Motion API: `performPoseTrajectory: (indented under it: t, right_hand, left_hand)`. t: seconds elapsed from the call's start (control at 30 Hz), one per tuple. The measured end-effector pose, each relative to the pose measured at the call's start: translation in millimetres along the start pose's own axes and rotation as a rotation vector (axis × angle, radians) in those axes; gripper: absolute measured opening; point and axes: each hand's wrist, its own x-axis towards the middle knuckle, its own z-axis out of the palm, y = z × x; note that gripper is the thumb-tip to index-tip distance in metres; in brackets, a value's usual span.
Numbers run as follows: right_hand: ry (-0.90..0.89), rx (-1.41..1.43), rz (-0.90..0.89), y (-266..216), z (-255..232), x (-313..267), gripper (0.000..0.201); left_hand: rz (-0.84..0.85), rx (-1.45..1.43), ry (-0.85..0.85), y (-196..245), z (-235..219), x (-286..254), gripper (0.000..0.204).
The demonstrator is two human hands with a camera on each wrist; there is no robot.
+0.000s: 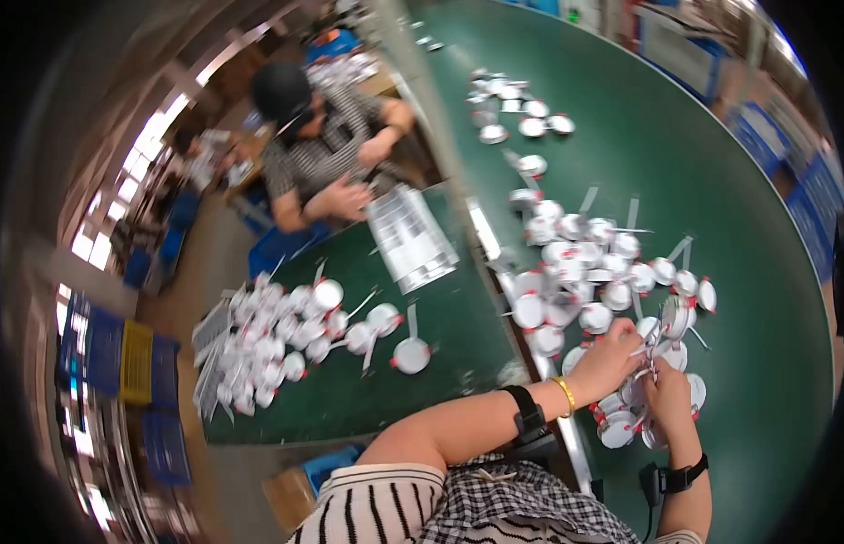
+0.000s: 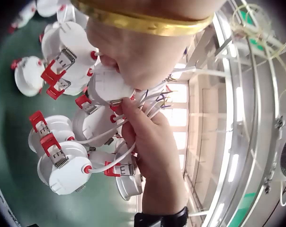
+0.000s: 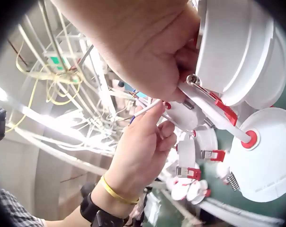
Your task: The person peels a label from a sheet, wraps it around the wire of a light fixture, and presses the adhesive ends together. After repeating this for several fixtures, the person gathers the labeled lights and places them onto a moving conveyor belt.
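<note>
White round downlights with red spring clips point(image 1: 617, 428) lie heaped under both hands at the belt's near edge. My left hand point(image 1: 612, 352), with a gold bracelet at its wrist, pinches a white cable point(image 3: 147, 108) between thumb and fingers. Close beside it, my right hand point(image 1: 669, 396) grips a bunch of white cables point(image 2: 155, 101) whose ends show bare coloured wires. From that grip the cables lead down to several downlights point(image 2: 69, 175), seen in the left wrist view. One downlight point(image 3: 261, 156) hangs right by the right hand in its own wrist view.
More downlights point(image 1: 576, 263) spread along the green conveyor belt point(image 1: 712, 199). To the left, a green side table point(image 1: 440, 390) carries another heap of downlights point(image 1: 268, 340). A person point(image 1: 327, 154) sits across it by a white sheet-like stack point(image 1: 411, 238). A metal rail point(image 1: 481, 231) divides belt and table.
</note>
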Motion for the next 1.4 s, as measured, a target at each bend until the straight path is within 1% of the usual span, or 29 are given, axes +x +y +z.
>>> performPoseTrajectory:
  t: [0.07, 0.17, 0.3, 0.4, 0.47, 0.5, 0.53, 0.57, 0.6, 0.63, 0.67, 0.7, 0.73, 0.77, 0.8, 0.9, 0.93, 0.97, 1.0, 1.03, 1.1, 1.13, 1.17, 1.2, 1.23, 1.3, 1.33, 1.37, 1.4]
  right_hand:
    - [-0.032, -0.03, -0.17, -64.9, 12.9, 15.2, 0.017]
    - [-0.077, -0.059, -0.407, -176.3, 42.7, 29.0, 0.022]
    - [-0.13, -0.062, -0.719, -328.7, 122.9, 30.8, 0.025]
    - [-0.239, -0.022, -0.881, -426.0, 192.9, 27.6, 0.031]
    - [-0.331, -0.041, -0.908, -482.6, 236.4, 22.2, 0.037]
    - [-0.399, -0.025, -0.878, -507.6, 257.7, 19.1, 0.036]
    - [-0.414, -0.005, -0.897, -523.8, 288.7, 19.8, 0.033]
    - [-0.434, 0.049, -0.913, -544.3, 291.1, 11.2, 0.035]
    - [-0.419, 0.111, -0.952, -553.9, 320.9, 12.7, 0.035]
    - [-0.422, 0.143, -0.956, -566.6, 330.9, 9.2, 0.035]
    - [-0.464, 0.164, -0.903, -578.2, 339.4, 5.8, 0.039]
    - [-0.51, 0.188, -0.857, -587.2, 345.9, 3.1, 0.043]
    - [-0.507, 0.206, -0.88, -590.6, 350.1, 1.7, 0.049]
    - [-0.502, 0.228, -0.897, -591.9, 352.7, 1.7, 0.055]
    - [-0.507, 0.198, -0.898, -594.4, 356.0, 3.2, 0.061]
    - [-0.615, 0.197, -0.802, -591.6, 349.3, 9.7, 0.073]
    - [-0.619, 0.223, -0.801, -586.4, 348.6, 12.8, 0.077]
    - [-0.628, 0.248, -0.81, -578.5, 345.3, 16.1, 0.081]
    - [-0.67, 0.295, -0.796, -569.2, 334.7, 19.5, 0.087]
    - [-0.661, 0.4, -0.8, -557.2, 320.9, 21.2, 0.087]
    - [-0.538, 0.562, -0.883, -528.8, 304.9, 28.3, 0.087]
    - [-0.47, 0.542, -0.89, -511.6, 292.5, 31.9, 0.084]
    - [-0.317, 0.557, -0.926, -489.3, 276.3, 33.0, 0.07]
    - [-0.307, 0.62, -0.866, -463.9, 262.3, 38.0, 0.059]
    - [-0.298, 0.68, -0.81, -436.0, 246.0, 44.9, 0.049]
    - [-0.04, 0.677, -0.785, -355.8, 219.2, 55.1, 0.033]
    - [-0.127, 0.601, -0.581, -315.5, 178.1, 55.1, 0.027]
    - [0.112, 0.516, -0.563, -261.6, 177.9, 61.5, 0.023]
    - [0.13, 0.485, -0.223, -216.5, 164.6, 60.8, 0.022]
  left_hand:
    - [-0.052, -0.001, 0.136, -3.2, -65.7, -35.9, 0.025]
    - [-0.03, 0.158, 0.438, -18.5, -166.2, -108.9, 0.025]
    - [-0.163, 0.219, 0.646, -65.0, -291.3, -228.7, 0.025]
    - [-0.258, 0.285, 0.817, -94.1, -369.2, -311.2, 0.025]
    - [-0.33, 0.258, 0.932, -109.7, -412.2, -358.1, 0.027]
    - [-0.368, 0.34, 0.921, -131.9, -431.2, -384.0, 0.026]
    - [-0.498, 0.507, 0.79, -155.6, -458.4, -407.4, 0.024]
    - [-0.532, 0.413, 0.859, -147.5, -471.7, -420.1, 0.024]
    - [-0.486, 0.273, 0.846, -177.9, -490.7, -440.4, 0.027]
    - [-0.495, 0.442, 0.851, -170.0, -500.3, -444.5, 0.029]
    - [-0.595, 0.461, 0.841, -156.0, -507.5, -446.2, 0.033]
    - [-0.481, 0.539, 0.902, -174.5, -510.0, -455.7, 0.029]
    - [-0.567, 0.535, 0.817, -177.7, -517.4, -461.3, 0.042]
    - [-0.616, 0.584, 0.868, -194.2, -518.2, -468.9, 0.056]
    - [-0.616, 0.699, 0.817, -211.6, -521.3, -481.2, 0.064]
    - [-0.662, 0.557, 0.939, -210.1, -522.5, -481.5, 0.073]
    - [-0.606, 0.689, 0.945, -225.4, -525.1, -492.0, 0.076]
    - [-0.725, 0.378, 1.049, -204.2, -519.4, -480.8, 0.08]
    - [-0.688, 0.074, 1.118, -180.3, -513.0, -468.9, 0.077]
    - [-0.682, 0.15, 1.101, -177.6, -513.1, -472.9, 0.076]
    - [-0.662, 0.104, 1.114, -157.1, -509.0, -467.5, 0.073]
    - [-0.659, 0.106, 1.091, -160.0, -510.5, -467.4, 0.073]
    - [-0.677, 0.282, 1.168, -168.3, -516.6, -469.2, 0.063]
    - [-0.69, 0.462, 1.242, -154.6, -514.0, -450.8, 0.054]
    - [-0.685, 0.465, 1.223, -136.8, -503.1, -435.3, 0.054]
    - [-0.684, 0.745, 1.272, -44.5, -454.6, -359.4, 0.029]
    - [-0.726, 0.807, 1.226, -30.8, -444.8, -339.2, 0.039]
    - [-0.74, 0.832, 1.227, -42.9, -442.0, -335.7, 0.039]
    - [-0.627, 0.762, 1.208, -76.8, -444.9, -339.8, 0.037]
